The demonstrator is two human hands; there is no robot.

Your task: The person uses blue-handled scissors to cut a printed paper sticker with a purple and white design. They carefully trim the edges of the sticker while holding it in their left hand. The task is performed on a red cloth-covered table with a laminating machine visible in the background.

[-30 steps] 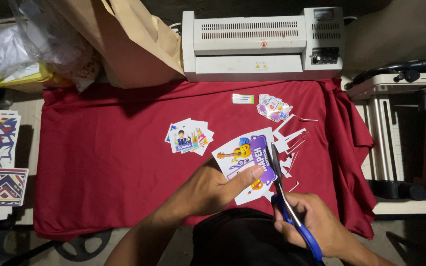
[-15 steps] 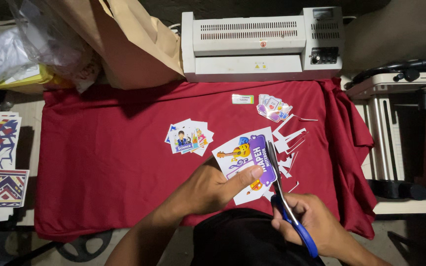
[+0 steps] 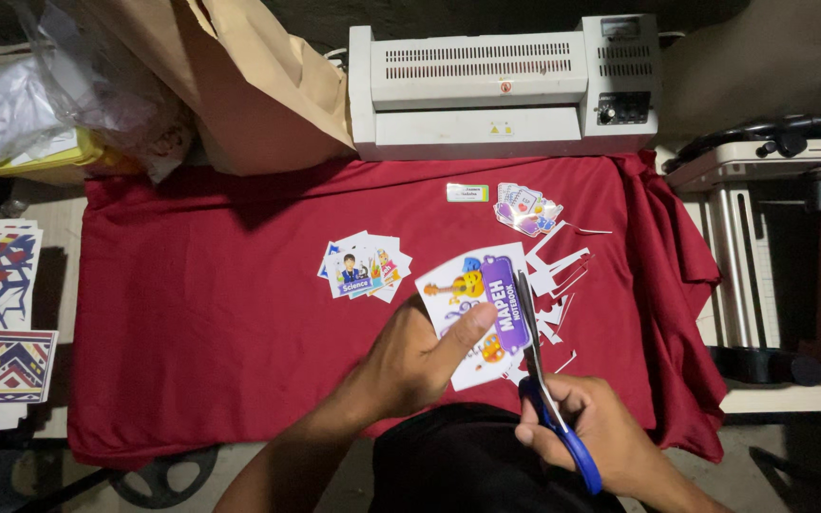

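Red cloth (image 3: 201,313) w/ printed card (image 3: 479,304) pinched in left hand (image 3: 410,366), blue scissors (image 3: 548,399) gripped in right hand (image 3: 586,432) alongside.

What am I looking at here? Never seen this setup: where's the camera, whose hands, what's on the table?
There is one view, from a camera worn on a person's head, looking down at their own two bare hands. No robot is involved.

The left hand holds a printed laminated sheet with cartoon pictures and a purple label. The right hand holds blue-handled scissors, with the blades against the sheet's right edge.

They work over a red cloth. On it lie a stack of cut cards, a smaller pile of cards, and white offcut strips. Behind stands a white laminating machine, and a paper cutter is at the right.
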